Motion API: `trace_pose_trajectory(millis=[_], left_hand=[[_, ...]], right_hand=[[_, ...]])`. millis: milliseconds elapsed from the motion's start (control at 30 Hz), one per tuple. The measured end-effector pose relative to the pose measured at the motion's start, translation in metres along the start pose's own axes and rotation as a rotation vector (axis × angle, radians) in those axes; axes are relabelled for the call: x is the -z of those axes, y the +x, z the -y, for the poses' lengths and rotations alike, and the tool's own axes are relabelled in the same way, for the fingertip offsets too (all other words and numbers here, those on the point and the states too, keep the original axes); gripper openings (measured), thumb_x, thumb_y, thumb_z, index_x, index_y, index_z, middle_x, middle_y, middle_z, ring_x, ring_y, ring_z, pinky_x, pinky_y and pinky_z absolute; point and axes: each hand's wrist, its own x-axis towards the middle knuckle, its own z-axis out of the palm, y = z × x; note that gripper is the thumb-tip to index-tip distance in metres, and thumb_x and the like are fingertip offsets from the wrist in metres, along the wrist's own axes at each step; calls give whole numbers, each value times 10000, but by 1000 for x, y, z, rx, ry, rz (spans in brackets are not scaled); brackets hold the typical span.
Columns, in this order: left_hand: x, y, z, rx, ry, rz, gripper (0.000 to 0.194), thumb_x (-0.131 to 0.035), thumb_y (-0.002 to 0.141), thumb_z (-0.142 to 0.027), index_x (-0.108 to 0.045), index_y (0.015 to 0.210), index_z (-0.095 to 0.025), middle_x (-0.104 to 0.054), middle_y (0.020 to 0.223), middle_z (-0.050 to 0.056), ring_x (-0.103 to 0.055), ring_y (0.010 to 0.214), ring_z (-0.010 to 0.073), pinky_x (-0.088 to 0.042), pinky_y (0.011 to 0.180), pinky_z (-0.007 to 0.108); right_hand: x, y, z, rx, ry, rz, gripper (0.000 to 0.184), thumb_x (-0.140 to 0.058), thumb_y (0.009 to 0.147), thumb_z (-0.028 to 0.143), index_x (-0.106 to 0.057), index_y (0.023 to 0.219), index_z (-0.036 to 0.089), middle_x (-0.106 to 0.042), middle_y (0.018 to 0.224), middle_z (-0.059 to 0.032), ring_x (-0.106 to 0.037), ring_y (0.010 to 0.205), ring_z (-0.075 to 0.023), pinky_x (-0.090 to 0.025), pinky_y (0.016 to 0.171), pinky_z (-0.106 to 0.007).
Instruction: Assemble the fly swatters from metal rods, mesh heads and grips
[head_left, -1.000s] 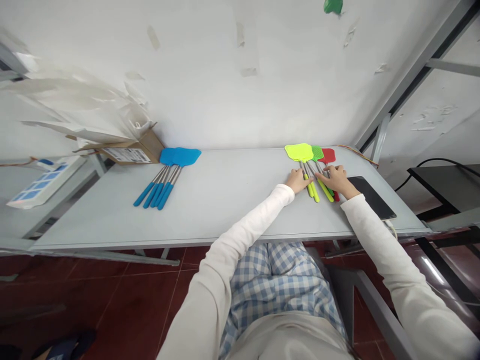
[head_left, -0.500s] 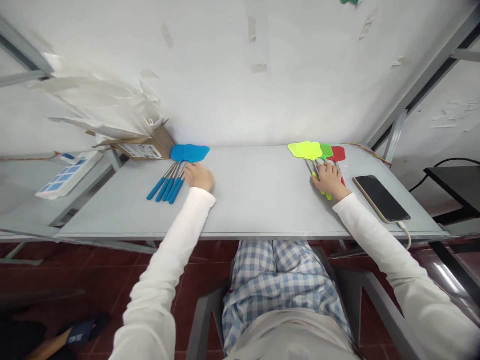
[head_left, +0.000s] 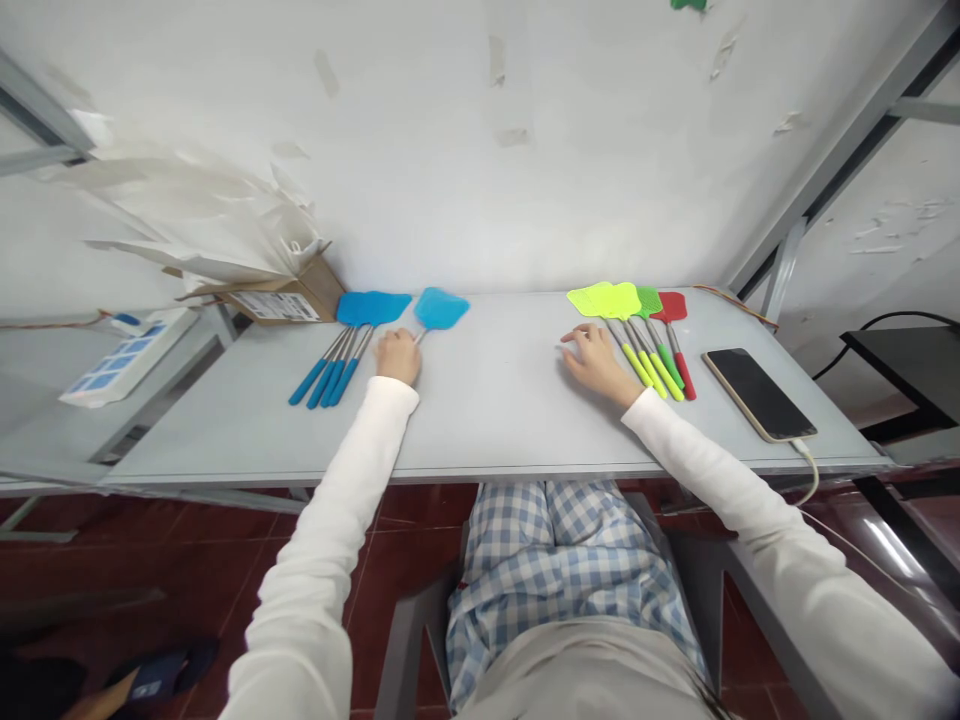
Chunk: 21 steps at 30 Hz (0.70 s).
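Observation:
My left hand (head_left: pixel 398 356) is closed around a blue fly swatter (head_left: pixel 441 309), whose head points away toward the wall; the handle is hidden under the hand. Left of it lies a fanned group of several blue fly swatters (head_left: pixel 373 307). My right hand (head_left: pixel 594 360) is open, fingers spread and holding nothing, over the table. Just right of it are yellow fly swatters (head_left: pixel 616 300), a green fly swatter (head_left: pixel 649 301) and a red fly swatter (head_left: pixel 673 307), fanned with their handles toward me.
A dark phone (head_left: pixel 757 393) on a white cable (head_left: pixel 808 462) lies at the table's right. An opened cardboard box (head_left: pixel 281 300) with white packaging stands at the back left, near a power strip (head_left: pixel 127 358). The grey table (head_left: pixel 495 410) runs up to the wall.
One blue fly swatter has moved right, apart from the blue group, in my left hand. My right hand has come off the yellow, green and red fly swatters and shifted left.

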Motion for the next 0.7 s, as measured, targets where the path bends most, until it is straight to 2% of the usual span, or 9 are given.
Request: trace_pose_trajectory(millis=[100,200,300,367,500,700], left_hand=[[2,-14,-39,-224,-150,-51,377,-342,955,-235,-484,1288,-129,-507,1303,185,-618,1096,270,-474,902,361],[4,-24,-81,-418,-288,-82,377,-290,998,-281,-455,1324,-187,-478,1333,153,-632,1083,212,-485,826,288],[0,-24,-114,-548,-394,-81,367,-279,1013,-312,-464,1305,-189,-498,1326,141,-619,1114,195,-485,846,280],[-6,-21,-128,-587,-431,-63,358,-279,1012,-314,-470,1289,-189,-530,1319,133,-608,1134,192,-481,875,287],[-20,-15,-140,-601,-340,-6,357,-283,1006,-307,-486,1279,-199,-643,1217,114,-639,1081,223,-472,878,324],[-20,-20,-139,-554,-252,8,364,-268,1016,-387,-493,1253,-228,-690,1173,98,-670,1027,224,-462,821,307]], right_hand=[[-22,22,14,11,332,104,268,-483,889,287,-695,989,156,-620,1069,-153,-546,1041,-271,-383,1031,-464],[-34,44,22,-134,772,192,238,-602,817,306,-682,1018,205,-663,1087,-94,-599,946,-209,-452,954,-407],[-34,57,21,-278,1232,179,415,-710,698,298,-637,1104,267,-667,1189,-35,-628,944,-172,-505,812,-322],[-31,60,17,-315,1442,138,389,-716,693,339,-644,1070,275,-683,1192,-10,-641,957,-162,-512,764,-285],[-30,58,9,-392,1563,32,311,-676,755,452,-681,985,243,-730,1102,-27,-653,1015,-161,-512,816,-273],[-39,52,11,-379,1515,-48,413,-788,658,495,-699,952,219,-742,1042,-50,-664,992,-165,-500,916,-303]])
